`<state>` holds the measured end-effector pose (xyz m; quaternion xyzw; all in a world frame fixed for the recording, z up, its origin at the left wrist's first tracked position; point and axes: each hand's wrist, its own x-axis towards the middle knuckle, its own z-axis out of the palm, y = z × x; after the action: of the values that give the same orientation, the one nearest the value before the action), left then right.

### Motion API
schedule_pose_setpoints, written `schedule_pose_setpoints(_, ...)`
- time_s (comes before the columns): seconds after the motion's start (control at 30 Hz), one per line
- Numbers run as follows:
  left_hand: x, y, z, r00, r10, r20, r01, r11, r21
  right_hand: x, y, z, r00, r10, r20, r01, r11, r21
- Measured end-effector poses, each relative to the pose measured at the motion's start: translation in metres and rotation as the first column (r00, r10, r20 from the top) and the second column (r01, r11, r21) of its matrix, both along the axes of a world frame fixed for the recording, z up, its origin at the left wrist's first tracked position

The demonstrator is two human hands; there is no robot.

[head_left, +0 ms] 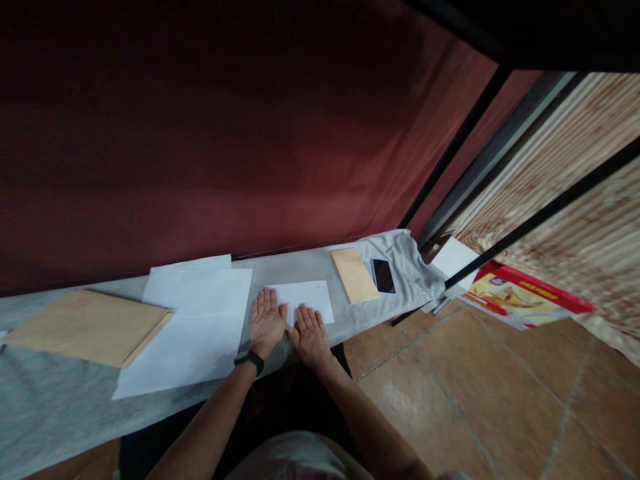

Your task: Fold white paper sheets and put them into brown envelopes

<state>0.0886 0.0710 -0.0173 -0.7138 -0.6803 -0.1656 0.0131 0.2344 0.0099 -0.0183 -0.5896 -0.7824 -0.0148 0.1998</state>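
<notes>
A small white sheet of paper [305, 293], perhaps folded, lies on the grey cloth in front of me. My left hand [269, 317] rests flat at its left edge, fingers stretched out; a dark band circles that wrist. Flat on the sheet's lower part is my right hand [310, 333], its fingers extended too. Nothing is gripped by either hand. Just right of the sheet lies a tan envelope [355, 275]. Larger white sheets [200, 320] spread out to the left, partly under a stack of big brown envelopes [90, 327].
The narrow bench is covered with a grey cloth [295, 263] and runs along a dark red wall [225, 133]. A phone [384, 276] lies beyond the tan envelope. Black metal bars [460, 140] and a red-and-yellow box [525, 293] are to the right, above a tiled floor [450, 373].
</notes>
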Motion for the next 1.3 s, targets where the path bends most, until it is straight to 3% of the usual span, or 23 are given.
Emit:
schedule_pose_setpoints(0.1, 0.000, -0.001, 0.002, 1.000, -0.006, -0.005, 0.006, 1.000, -0.008, 0.005, -0.009, -0.002, 0.999, -0.043, 0.005, 0.043, 0.999, 0.008)
schedule_pose_setpoints(0.3, -0.004, -0.004, 0.004, 1.000, -0.005, -0.005, 0.005, 1.000, -0.009, 0.044, -0.018, -0.003, 0.993, -0.116, 0.027, 0.114, 0.992, 0.059)
schedule_pose_setpoints(0.43, -0.004, -0.021, 0.006, 1.000, -0.020, 0.001, 0.020, 1.000, 0.022, 0.052, -0.022, -0.007, 0.990, -0.141, 0.019, 0.139, 0.987, 0.077)
schedule_pose_setpoints(0.5, 0.006, -0.037, 0.008, 0.997, -0.083, 0.000, 0.083, 0.996, 0.046, 0.052, -0.023, -0.008, 0.989, -0.148, 0.013, 0.147, 0.986, 0.079)
schedule_pose_setpoints(0.63, 0.036, -0.071, 0.010, 0.930, -0.368, -0.004, 0.368, 0.930, 0.019, 0.051, -0.023, -0.008, 0.989, -0.145, 0.022, 0.143, 0.987, 0.070)
schedule_pose_setpoints(0.7, 0.044, -0.082, 0.010, 0.914, -0.406, -0.005, 0.406, 0.914, 0.018, 0.051, -0.023, -0.007, 0.990, -0.137, 0.034, 0.134, 0.989, 0.069)
schedule_pose_setpoints(0.8, 0.037, -0.086, 0.009, 0.929, -0.371, -0.002, 0.371, 0.928, 0.033, 0.053, -0.024, -0.006, 0.990, -0.134, 0.042, 0.130, 0.988, 0.078)
schedule_pose_setpoints(1.07, -0.024, -0.084, 0.000, 0.988, -0.154, -0.011, 0.154, 0.988, 0.017, 0.051, -0.023, -0.010, 0.989, -0.143, 0.040, 0.138, 0.986, 0.094)
schedule_pose_setpoints(1.2, -0.028, -0.068, 0.010, 0.987, -0.072, 0.145, 0.082, 0.994, -0.065, 0.051, -0.022, -0.012, 0.990, -0.141, 0.031, 0.137, 0.985, 0.101)
schedule_pose_setpoints(1.3, -0.026, -0.045, 0.023, 0.921, 0.089, 0.380, -0.018, 0.982, -0.186, 0.050, -0.022, -0.013, 0.990, -0.143, 0.018, 0.140, 0.984, 0.109)
